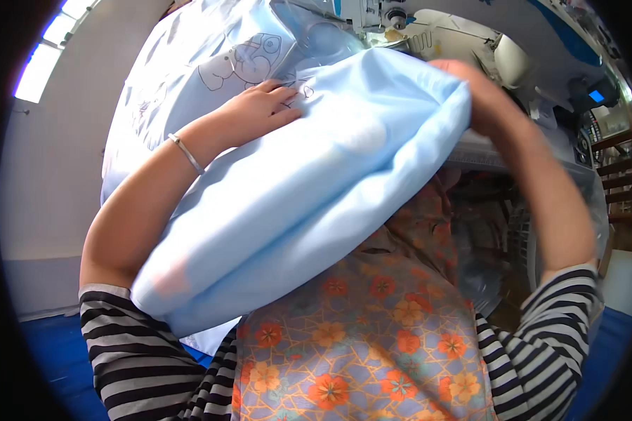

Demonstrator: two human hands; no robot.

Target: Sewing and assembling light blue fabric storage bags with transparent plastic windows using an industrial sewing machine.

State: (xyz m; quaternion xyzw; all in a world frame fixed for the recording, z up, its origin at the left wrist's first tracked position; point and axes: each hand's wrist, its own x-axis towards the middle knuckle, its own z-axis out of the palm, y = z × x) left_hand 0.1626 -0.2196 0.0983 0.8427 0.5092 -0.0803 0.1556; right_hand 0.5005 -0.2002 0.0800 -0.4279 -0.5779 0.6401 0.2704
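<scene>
A large piece of light blue fabric [281,189] with cartoon line drawings lies across my lap and up onto the machine table, its near part bunched into a thick, blurred fold. My left hand [263,109] lies flat on the fabric near a printed figure, fingers apart. At the fabric's raised right corner is my right hand [474,95], smeared by motion. It appears to grip that edge, though most of its fingers are hidden behind the cloth. Beyond both hands stands a white sewing machine [470,17], its needle area at the top centre.
A small lit display [596,96] glows on the machine's right side. Below the table edge on the right are a dim basket [519,231] and clear plastic. A wooden chair or rack [619,172] stands farther right. My flowered apron [365,337] covers my lap.
</scene>
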